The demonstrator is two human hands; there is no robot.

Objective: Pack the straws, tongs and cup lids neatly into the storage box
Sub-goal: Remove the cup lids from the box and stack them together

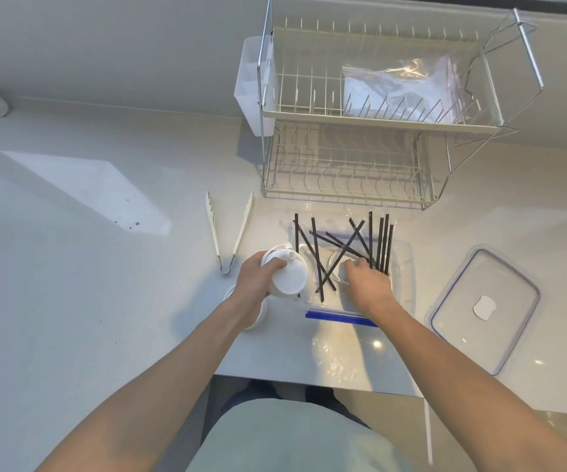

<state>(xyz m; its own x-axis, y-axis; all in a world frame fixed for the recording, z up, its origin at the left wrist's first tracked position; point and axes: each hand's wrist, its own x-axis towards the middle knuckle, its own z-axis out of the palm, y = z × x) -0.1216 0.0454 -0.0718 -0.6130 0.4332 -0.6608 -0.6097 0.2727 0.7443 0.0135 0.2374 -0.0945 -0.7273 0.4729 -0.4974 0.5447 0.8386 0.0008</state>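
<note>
1. The tongs (229,229) lie on the counter (71,267) left of the storage box, arms splayed toward the back, hinge toward the front edge, not yet packed. They look light, stiff and springy; I judge they are best taken by both arms near the middle and squeezed shut so they fit flat.

2. The left hand (253,277) has its fingers curled around a stack of white cup lids (287,275), held at the box's left wall. The lids look thin, light and smooth, so a stack could slide apart; gripping around the rim, as here, seems the safe hold. More white lids (260,313) sit on the counter under the left wrist, partly hidden.

3. The clear storage box (406,267) sits near the counter's front edge, below the dish rack (360,131). About 10 black straws (343,250) lie in it, some crossed, several parallel along the right side, tips overhanging the back wall. They are light, thin and bendable, and roll easily; gathering them mid-length as a bundle should align them.

4. The right hand (369,284) reaches into the box, fingers loosely bent onto the straws' near ends; whether it pinches any I cannot tell.

5. The box lid (486,308), blue-sealed, rests on the counter to the right, near the front edge.
</note>
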